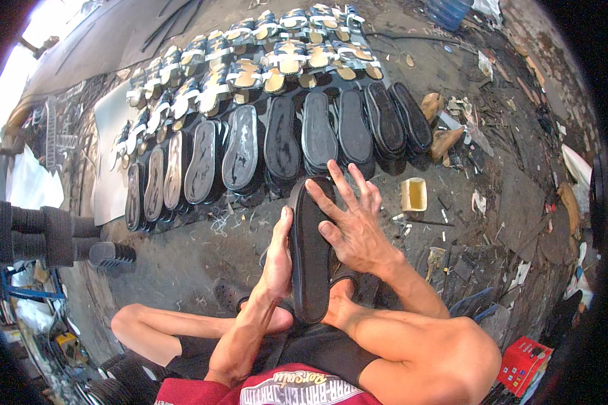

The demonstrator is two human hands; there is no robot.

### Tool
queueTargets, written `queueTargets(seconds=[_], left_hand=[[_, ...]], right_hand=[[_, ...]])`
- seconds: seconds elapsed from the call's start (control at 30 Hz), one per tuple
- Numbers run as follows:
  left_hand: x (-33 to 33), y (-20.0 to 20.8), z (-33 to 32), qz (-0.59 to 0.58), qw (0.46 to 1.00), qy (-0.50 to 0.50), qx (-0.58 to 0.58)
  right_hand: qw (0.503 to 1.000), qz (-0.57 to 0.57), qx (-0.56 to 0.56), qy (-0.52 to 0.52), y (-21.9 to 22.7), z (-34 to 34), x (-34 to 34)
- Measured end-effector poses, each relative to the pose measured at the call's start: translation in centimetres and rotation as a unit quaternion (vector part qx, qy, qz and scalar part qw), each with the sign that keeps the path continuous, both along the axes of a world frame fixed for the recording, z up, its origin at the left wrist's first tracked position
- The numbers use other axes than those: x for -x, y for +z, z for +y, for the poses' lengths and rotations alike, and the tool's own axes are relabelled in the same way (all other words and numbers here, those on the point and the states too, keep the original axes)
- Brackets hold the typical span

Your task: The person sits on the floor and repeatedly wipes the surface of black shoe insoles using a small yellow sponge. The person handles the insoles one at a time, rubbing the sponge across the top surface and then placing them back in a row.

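A black shoe sole [312, 270] stands lengthwise in front of me, its toe end pointing away. My left hand [277, 260] grips it along its left edge, thumb up against the side and the other fingers hidden behind it. Over the sole's upper right part is my right hand [352, 219], its fingers spread apart; the index finger and thumb reach over the sole's surface, and I cannot tell whether they touch it. Just beyond stands a curved row of black soles [319, 128], several of them with shiny wet-looking patches.
Behind the soles lie rows of strapped sandal uppers [287, 57]. A small container of yellowish stuff [414, 194] sits right of my hand, with a brush [436, 262] nearer. Stacked black soles [27, 233] stand at left. Scraps litter the right; a red box [524, 364] is lower right.
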State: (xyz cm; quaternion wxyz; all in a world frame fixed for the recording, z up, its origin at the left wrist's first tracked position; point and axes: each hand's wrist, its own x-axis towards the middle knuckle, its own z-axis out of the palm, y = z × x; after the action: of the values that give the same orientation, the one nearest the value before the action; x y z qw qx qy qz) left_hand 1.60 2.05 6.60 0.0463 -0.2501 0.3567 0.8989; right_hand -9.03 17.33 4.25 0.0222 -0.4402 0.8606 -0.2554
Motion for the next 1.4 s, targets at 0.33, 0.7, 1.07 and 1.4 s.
queueTargets(seconds=[0.33,0.7,1.07,1.4], left_hand=[[-0.1,0.5,-2.1,-0.011,0.995,-0.071,-0.063],[-0.3,-0.5,-2.7,-0.065,0.989,-0.081,-0.105],[-0.3,-0.8,-3.1,-0.08,0.979,-0.057,-0.178],[0.3,-1.8,-3.1,-0.052,0.996,-0.024,-0.066]], right_hand=[[0.996,0.031,-0.071,0.048,1.5,0.5,0.6],[0.986,0.077,-0.108,0.105,2.1,1.2,0.8],[0.98,0.058,-0.092,0.165,2.5,1.2,-0.3],[0.977,0.052,-0.097,0.183,3.2,1.1,-0.9]])
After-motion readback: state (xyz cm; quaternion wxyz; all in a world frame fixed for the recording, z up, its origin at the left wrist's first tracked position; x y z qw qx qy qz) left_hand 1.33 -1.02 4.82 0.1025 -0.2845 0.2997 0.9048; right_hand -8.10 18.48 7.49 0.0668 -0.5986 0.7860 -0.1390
